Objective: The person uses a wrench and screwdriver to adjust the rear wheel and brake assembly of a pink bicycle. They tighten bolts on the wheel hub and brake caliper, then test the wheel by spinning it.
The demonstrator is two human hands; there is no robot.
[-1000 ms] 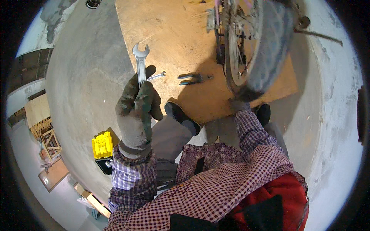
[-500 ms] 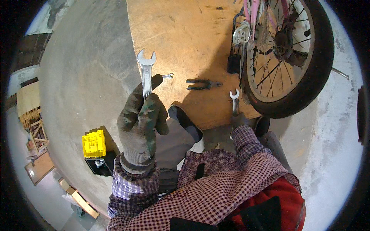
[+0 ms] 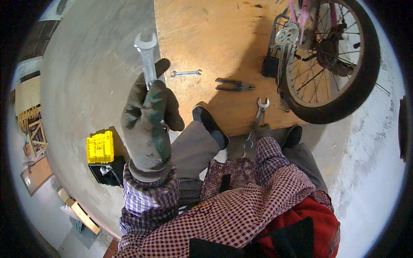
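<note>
My left hand (image 3: 148,118), in a dirty grey work glove, is closed around an open-end wrench (image 3: 147,56) held up with its jaw pointing away from me. My right hand (image 3: 262,130), also gloved, grips a second open-end wrench (image 3: 261,107) low over the near edge of the wooden board (image 3: 193,38). That wrench's far jaw sticks out ahead of the fingers, and its other end shows behind them. On the board lie a smaller double-ended wrench (image 3: 186,73) and dark-handled pliers (image 3: 234,84).
A pink bicycle with a black-tyred wheel (image 3: 370,86) and a crank (image 3: 287,34) stands at the right, partly over the board. An open black toolbox (image 3: 105,171) with a yellow lid (image 3: 100,147) sits on the concrete floor at left. My shoes (image 3: 211,124) are by the board's near edge.
My left hand with its wrench has moved left and away, uncovering the whole small wrench on the board. The right-hand wrench is tilted more, so its rear end now shows.
</note>
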